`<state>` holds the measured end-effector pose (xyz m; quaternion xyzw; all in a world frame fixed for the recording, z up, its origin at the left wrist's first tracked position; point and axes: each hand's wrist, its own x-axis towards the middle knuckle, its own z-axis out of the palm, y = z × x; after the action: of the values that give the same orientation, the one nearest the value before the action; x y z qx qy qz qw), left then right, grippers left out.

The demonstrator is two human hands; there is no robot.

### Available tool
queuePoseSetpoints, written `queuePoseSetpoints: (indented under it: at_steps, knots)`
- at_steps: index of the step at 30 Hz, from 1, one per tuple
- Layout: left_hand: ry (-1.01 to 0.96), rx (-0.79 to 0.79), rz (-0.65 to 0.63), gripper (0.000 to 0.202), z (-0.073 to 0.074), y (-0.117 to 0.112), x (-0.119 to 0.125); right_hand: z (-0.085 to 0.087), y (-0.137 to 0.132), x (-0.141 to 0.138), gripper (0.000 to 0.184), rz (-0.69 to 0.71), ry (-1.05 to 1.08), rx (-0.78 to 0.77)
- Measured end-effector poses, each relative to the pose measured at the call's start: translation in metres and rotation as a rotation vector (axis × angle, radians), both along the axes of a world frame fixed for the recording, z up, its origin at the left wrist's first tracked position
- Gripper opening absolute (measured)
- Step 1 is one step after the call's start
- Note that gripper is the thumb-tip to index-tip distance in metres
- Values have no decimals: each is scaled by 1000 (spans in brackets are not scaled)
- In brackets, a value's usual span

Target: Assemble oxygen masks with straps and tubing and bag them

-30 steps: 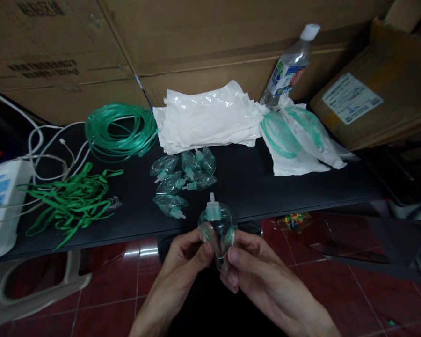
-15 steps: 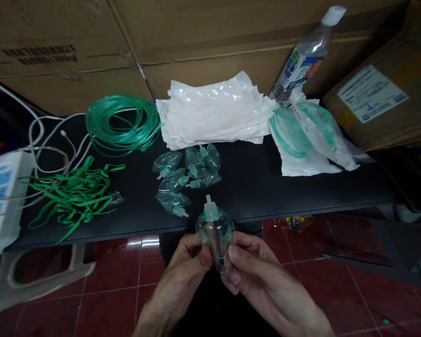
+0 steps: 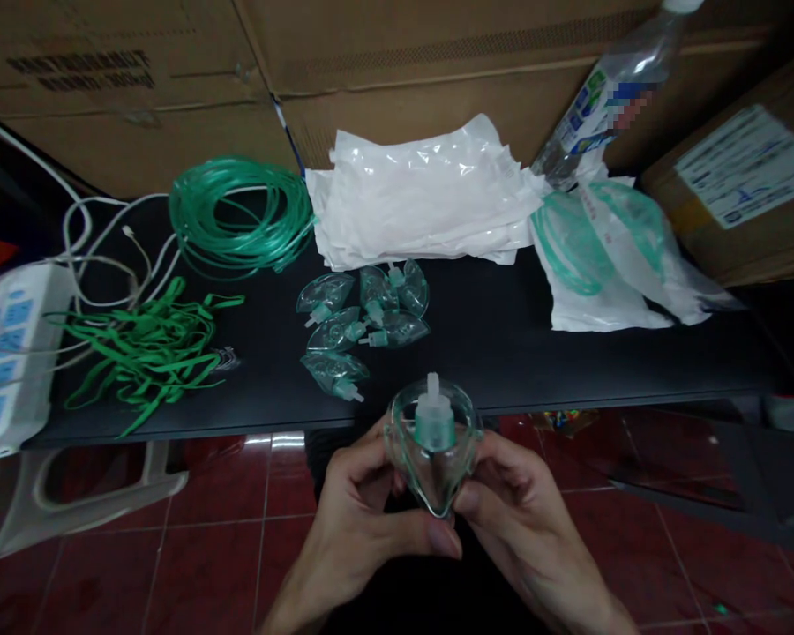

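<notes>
- Two hands are holding a mask (image 3: 460, 459) above the lap, just off the counter's (image 3: 496, 344) front edge — its nozzle (image 3: 434, 419) pointing toward the counter.
- The left hand's (image 3: 370, 498) fingers are gripping one side, thumb lying across the lower tip; the right hand's (image 3: 526, 507) are pinching the other, probably preventing twisting.
- Six loose masks (image 3: 354, 330) are lying beyond, seemingly grouped within reach — straps (image 3: 152, 344) and tubing (image 3: 238, 220) sitting apart, perhaps avoiding tangles.
</notes>
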<state>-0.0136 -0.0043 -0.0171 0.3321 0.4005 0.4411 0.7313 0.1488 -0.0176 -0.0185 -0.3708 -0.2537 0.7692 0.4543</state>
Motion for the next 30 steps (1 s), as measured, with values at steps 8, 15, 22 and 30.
queuePoseSetpoints:
  at_steps: [8, 15, 22, 30]
  knots:
    - [-71, -57, -66, 19, 6, 5, -1, 1, 3, 5, 17, 61, -7, 15]
    - [-60, -58, -57, 25, 0, 6, -5, -3, 6, 4, 12, 34, -35, 74]
    - [-64, 37, -72, 28, -15, 5, -12, -5, 8, 1, 12, 4, -39, 123]
    - [-204, -156, 29, 20, -10, 6, 5, -12, 12, -1, 7, -3, -39, 110]
